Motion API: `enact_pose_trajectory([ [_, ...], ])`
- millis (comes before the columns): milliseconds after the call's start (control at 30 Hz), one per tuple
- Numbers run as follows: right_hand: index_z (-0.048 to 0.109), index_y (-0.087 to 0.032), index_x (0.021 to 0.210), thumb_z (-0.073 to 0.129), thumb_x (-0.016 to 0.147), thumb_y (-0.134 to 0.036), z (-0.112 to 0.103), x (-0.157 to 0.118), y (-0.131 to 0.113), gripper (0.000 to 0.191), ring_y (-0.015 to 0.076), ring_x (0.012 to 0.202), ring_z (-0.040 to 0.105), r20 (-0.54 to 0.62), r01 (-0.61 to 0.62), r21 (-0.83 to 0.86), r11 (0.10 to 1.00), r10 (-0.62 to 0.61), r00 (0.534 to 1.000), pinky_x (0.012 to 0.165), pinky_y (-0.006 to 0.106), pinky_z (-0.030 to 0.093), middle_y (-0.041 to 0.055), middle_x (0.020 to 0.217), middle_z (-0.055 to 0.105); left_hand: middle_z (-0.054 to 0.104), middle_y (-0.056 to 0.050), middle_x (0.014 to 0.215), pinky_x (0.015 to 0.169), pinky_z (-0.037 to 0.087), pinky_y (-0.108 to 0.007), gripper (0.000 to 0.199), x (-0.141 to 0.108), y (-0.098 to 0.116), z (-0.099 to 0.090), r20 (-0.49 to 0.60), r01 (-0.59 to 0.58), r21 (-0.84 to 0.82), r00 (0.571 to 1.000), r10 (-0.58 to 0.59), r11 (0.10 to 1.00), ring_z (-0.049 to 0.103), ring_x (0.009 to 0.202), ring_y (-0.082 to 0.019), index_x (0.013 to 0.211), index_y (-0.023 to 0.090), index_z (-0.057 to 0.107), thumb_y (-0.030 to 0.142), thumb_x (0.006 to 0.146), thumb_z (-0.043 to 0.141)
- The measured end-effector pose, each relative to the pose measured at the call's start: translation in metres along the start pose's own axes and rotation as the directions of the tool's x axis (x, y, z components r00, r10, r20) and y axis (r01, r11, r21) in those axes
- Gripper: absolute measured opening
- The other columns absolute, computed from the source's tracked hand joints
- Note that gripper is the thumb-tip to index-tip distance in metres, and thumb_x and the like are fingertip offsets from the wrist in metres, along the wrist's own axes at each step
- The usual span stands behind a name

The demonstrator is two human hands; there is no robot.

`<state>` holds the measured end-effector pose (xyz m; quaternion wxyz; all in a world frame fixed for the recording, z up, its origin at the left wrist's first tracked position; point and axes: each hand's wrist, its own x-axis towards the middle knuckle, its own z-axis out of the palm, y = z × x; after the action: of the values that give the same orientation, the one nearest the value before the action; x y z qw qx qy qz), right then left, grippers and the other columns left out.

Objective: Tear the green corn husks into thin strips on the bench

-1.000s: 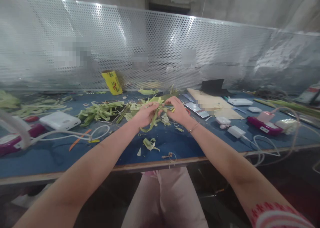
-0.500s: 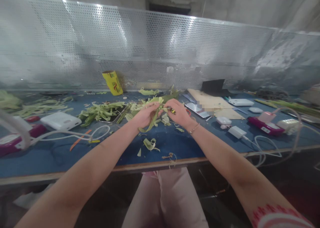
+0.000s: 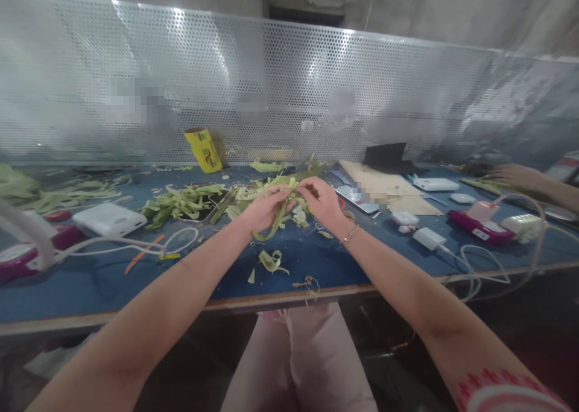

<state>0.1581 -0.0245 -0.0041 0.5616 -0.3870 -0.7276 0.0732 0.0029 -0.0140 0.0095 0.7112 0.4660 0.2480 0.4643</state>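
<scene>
My left hand (image 3: 263, 208) is closed around a pale green leaf strip (image 3: 279, 218), whose lower end curls down below the fingers. Close beside it, my right hand (image 3: 324, 204) pinches the top of the same strip between thumb and fingertips. Behind and around both hands lie loose leaf scraps (image 3: 244, 196). To the left is a heap of knotted or folded leaf strips (image 3: 183, 203), partly over a dark flat object. A curled leaf piece (image 3: 272, 261) rests on the blue table (image 3: 316, 270) in front of me.
A yellow cardboard tube (image 3: 203, 151) leans near the perforated metal screen (image 3: 294, 86). A white power bank (image 3: 109, 219) and cables are at left. On the right are a phone (image 3: 357, 198), brown card (image 3: 384, 183), chargers (image 3: 429, 239) and a purple power strip (image 3: 479, 227). Another person's hand (image 3: 515, 175) reaches in.
My right fingertips have moved slightly left and up, closer to my left fingers, onto the strip's top. At the far right, another person's hand has come into view.
</scene>
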Motion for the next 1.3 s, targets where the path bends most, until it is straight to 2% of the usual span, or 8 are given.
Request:
enact_pose_trajectory([
  [133, 0.05, -0.02, 0.086, 0.052, 0.078, -0.03, 0.005, 0.0, 0.003, 0.013, 0.0124, 0.068, 0.056, -0.028, -0.076, 0.18, 0.981, 0.083, 0.996, 0.067, 0.027, 0.047, 0.0014, 0.078, 0.057, 0.058, 0.003, 0.057, 0.053, 0.049, -0.016, 0.012, 0.0, -0.001, 0.001, -0.004, -0.015, 0.001, 1.0, 0.015, 1.0, 0.06, 0.053, -0.008, 0.071, 0.014, 0.056, 0.013, 0.068, 0.067],
  [200, 0.049, -0.02, 0.085, 0.054, 0.077, -0.031, 0.006, 0.001, 0.003, 0.015, 0.0124, 0.068, 0.056, -0.042, -0.105, 0.211, 0.972, 0.117, 0.992, 0.068, 0.027, 0.048, 0.0009, 0.077, 0.057, 0.058, 0.003, 0.057, 0.053, 0.049, -0.016, 0.012, -0.001, -0.001, 0.002, -0.015, -0.018, 0.001, 1.0, 0.018, 1.0, 0.06, 0.053, -0.008, 0.071, 0.014, 0.055, 0.013, 0.068, 0.067],
  [400, 0.058, -0.018, 0.077, 0.054, 0.077, -0.032, 0.003, 0.001, 0.0, 0.015, 0.014, 0.072, 0.057, -0.06, -0.094, 0.081, 0.992, 0.099, 0.993, 0.071, 0.028, 0.046, 0.0034, 0.08, 0.061, 0.056, 0.003, 0.056, 0.051, 0.047, -0.016, 0.012, -0.004, -0.002, 0.01, 0.005, -0.058, 0.026, 0.998, 0.058, 0.998, 0.057, 0.05, -0.006, 0.07, 0.013, 0.055, 0.016, 0.069, 0.067],
  [567, 0.063, -0.019, 0.075, 0.052, 0.078, -0.031, 0.002, 0.001, 0.003, 0.017, 0.0154, 0.077, 0.058, -0.047, -0.018, 0.028, 0.999, 0.02, 0.999, 0.074, 0.03, 0.046, 0.0046, 0.081, 0.063, 0.058, 0.002, 0.058, 0.055, 0.048, -0.017, 0.013, -0.001, -0.005, 0.01, -0.058, -0.068, -0.007, 0.996, 0.067, 0.998, 0.059, 0.054, -0.007, 0.07, 0.013, 0.055, 0.015, 0.069, 0.067],
  [700, 0.065, -0.02, 0.074, 0.052, 0.079, -0.03, 0.001, 0.002, 0.004, 0.017, 0.016, 0.077, 0.058, -0.024, 0.023, -0.015, 1.0, -0.023, 0.999, 0.074, 0.03, 0.046, 0.0046, 0.08, 0.065, 0.058, 0.002, 0.059, 0.059, 0.049, -0.018, 0.014, 0.002, -0.008, 0.007, -0.069, -0.08, -0.006, 0.994, 0.08, 0.997, 0.059, 0.056, -0.007, 0.069, 0.013, 0.055, 0.016, 0.068, 0.068],
  [867, 0.066, -0.02, 0.072, 0.054, 0.078, -0.024, -0.001, 0.004, 0.006, 0.014, 0.0159, 0.074, 0.058, 0.061, 0.064, -0.118, 0.991, -0.057, 0.996, 0.073, 0.03, 0.045, 0.0041, 0.077, 0.065, 0.058, 0.002, 0.057, 0.061, 0.048, -0.02, 0.017, 0.002, -0.01, 0.005, -0.068, -0.093, 0.045, 0.993, 0.096, 0.995, 0.057, 0.055, -0.006, 0.063, 0.013, 0.055, 0.018, 0.064, 0.071],
  [1033, 0.063, -0.019, 0.073, 0.051, 0.079, -0.02, 0.0, 0.004, 0.007, 0.013, 0.015, 0.071, 0.056, 0.064, 0.092, -0.181, 0.979, -0.081, 0.995, 0.071, 0.029, 0.044, 0.0038, 0.075, 0.063, 0.06, 0.002, 0.057, 0.065, 0.049, -0.021, 0.018, 0.002, -0.009, 0.008, -0.109, -0.089, 0.043, 0.99, 0.093, 0.995, 0.057, 0.056, -0.006, 0.06, 0.013, 0.055, 0.017, 0.062, 0.072],
  [1300, 0.058, -0.018, 0.074, 0.048, 0.076, -0.02, 0.004, 0.002, 0.008, 0.011, 0.0148, 0.073, 0.055, 0.043, 0.004, -0.118, 0.993, 0.001, 0.999, 0.071, 0.029, 0.045, 0.0041, 0.077, 0.059, 0.059, 0.002, 0.054, 0.062, 0.05, -0.02, 0.017, 0.008, -0.015, 0.008, -0.19, -0.078, 0.044, 0.978, 0.085, 0.996, 0.057, 0.052, -0.006, 0.061, 0.012, 0.054, 0.017, 0.066, 0.07],
])
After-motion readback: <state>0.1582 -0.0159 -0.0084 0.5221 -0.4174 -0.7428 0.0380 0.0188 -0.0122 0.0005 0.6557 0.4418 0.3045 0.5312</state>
